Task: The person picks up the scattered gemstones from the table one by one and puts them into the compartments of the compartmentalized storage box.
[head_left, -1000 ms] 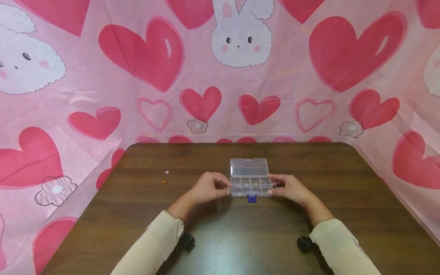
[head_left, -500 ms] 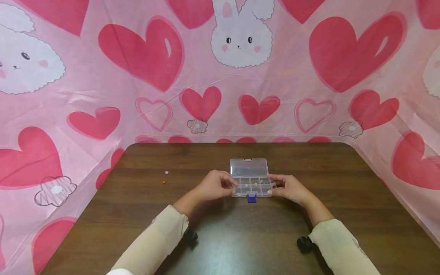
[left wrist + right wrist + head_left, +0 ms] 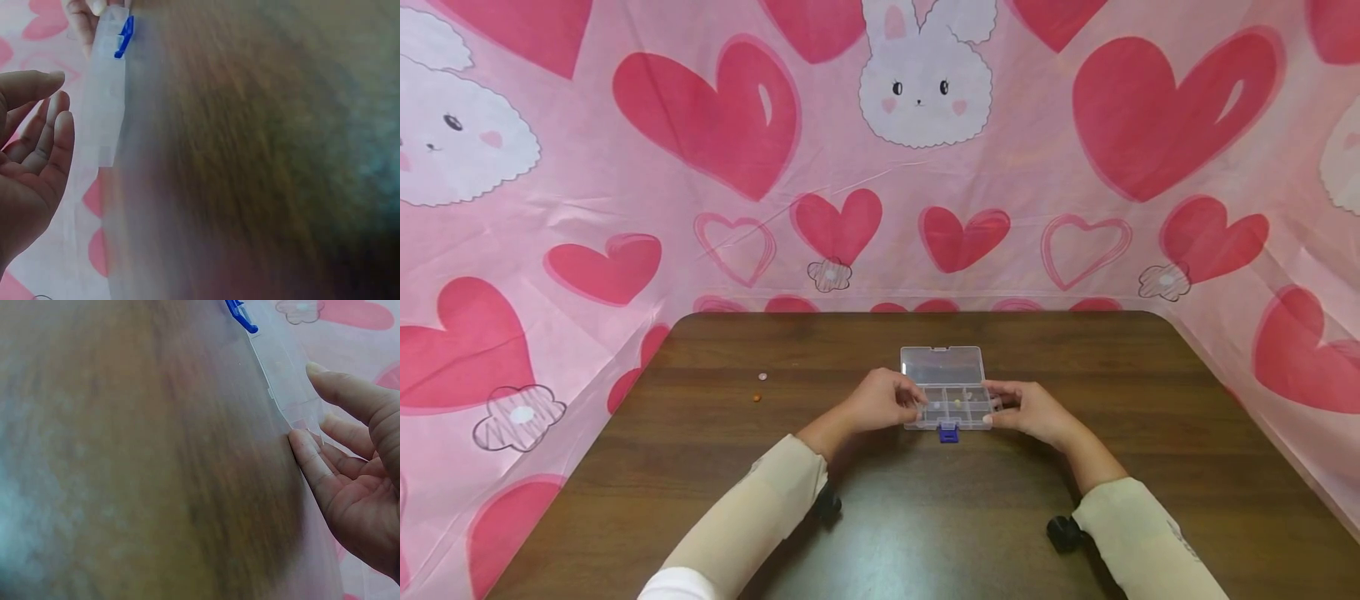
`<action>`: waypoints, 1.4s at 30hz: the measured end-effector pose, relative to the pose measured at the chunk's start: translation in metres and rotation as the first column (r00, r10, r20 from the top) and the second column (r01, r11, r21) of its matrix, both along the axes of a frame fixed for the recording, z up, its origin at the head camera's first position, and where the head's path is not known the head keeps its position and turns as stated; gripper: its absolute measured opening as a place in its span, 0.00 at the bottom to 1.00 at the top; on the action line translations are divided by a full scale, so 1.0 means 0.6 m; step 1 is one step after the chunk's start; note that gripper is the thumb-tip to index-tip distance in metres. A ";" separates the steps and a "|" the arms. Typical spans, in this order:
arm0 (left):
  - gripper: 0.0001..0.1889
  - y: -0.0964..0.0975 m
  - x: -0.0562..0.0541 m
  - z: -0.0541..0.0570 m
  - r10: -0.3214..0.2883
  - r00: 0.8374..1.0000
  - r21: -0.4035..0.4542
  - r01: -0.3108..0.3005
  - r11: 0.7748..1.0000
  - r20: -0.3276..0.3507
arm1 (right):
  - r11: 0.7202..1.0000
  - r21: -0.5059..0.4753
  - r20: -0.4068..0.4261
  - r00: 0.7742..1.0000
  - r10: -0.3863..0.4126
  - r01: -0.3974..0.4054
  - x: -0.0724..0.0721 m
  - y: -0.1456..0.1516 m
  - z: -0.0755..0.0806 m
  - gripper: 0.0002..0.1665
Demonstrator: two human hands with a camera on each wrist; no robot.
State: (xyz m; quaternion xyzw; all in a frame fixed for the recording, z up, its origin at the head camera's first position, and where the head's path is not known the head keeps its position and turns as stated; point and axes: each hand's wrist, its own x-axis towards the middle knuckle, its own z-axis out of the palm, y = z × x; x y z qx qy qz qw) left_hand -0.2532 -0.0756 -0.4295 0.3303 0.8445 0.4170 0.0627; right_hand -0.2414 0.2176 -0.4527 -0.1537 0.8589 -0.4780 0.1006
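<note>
A clear plastic compartment box (image 3: 958, 415) stands on the table with its lid (image 3: 942, 365) raised and its blue latch (image 3: 949, 434) toward me. A yellowish small piece (image 3: 957, 402) and a few pale ones lie in its compartments. My left hand (image 3: 883, 402) hovers at the box's left compartments, fingers bent and thumb close to them; whether a tiny thing is between the fingertips is hidden. In the left wrist view no object shows in that hand (image 3: 34, 137). My right hand (image 3: 1033, 410) grips the box's right end, thumb at the front corner and finger at the back.
Two tiny round pieces, one pale pink (image 3: 763, 377) and one orange (image 3: 757, 398), lie on the brown wooden table (image 3: 940, 525) to the left of the box. A pink cloth (image 3: 835, 167) with hearts and rabbits hangs behind the table.
My left hand has moved right, from beside the box's left edge to over its left compartments. The right hand and the box have stayed put; the two loose pieces have not moved.
</note>
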 end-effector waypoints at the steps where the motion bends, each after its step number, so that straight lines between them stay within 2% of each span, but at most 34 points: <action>1: 0.07 0.002 -0.003 -0.001 0.001 1.000 -0.012 -0.001 1.000 -0.001 | 1.000 -0.001 -0.001 1.000 0.001 -0.001 0.000 0.000 0.000 0.39; 9: 0.06 0.025 -0.014 -0.006 -0.008 0.998 -0.102 0.001 0.995 -0.070 | 1.000 -0.016 0.004 1.000 -0.002 0.002 0.002 0.001 0.001 0.39; 18: 0.07 0.031 -0.010 -0.009 0.021 0.996 -0.112 -0.030 0.993 -0.085 | 1.000 0.006 -0.002 1.000 -0.005 0.005 -0.003 0.003 -0.005 0.39; 27: 0.09 0.023 -0.010 -0.016 0.026 0.999 -0.007 -0.027 1.000 -0.022 | 1.000 0.010 -0.002 1.000 -0.008 0.008 -0.002 0.002 -0.003 0.39; 34: 0.09 0.013 0.000 -0.016 0.037 0.999 0.073 -0.039 0.997 0.025 | 1.000 0.005 0.000 1.000 -0.005 0.005 -0.001 0.001 0.000 0.39; 42: 0.13 0.001 0.011 -0.011 0.027 0.999 0.112 -0.028 0.993 0.018 | 1.000 0.009 -0.013 1.000 -0.001 0.001 -0.001 0.002 0.000 0.39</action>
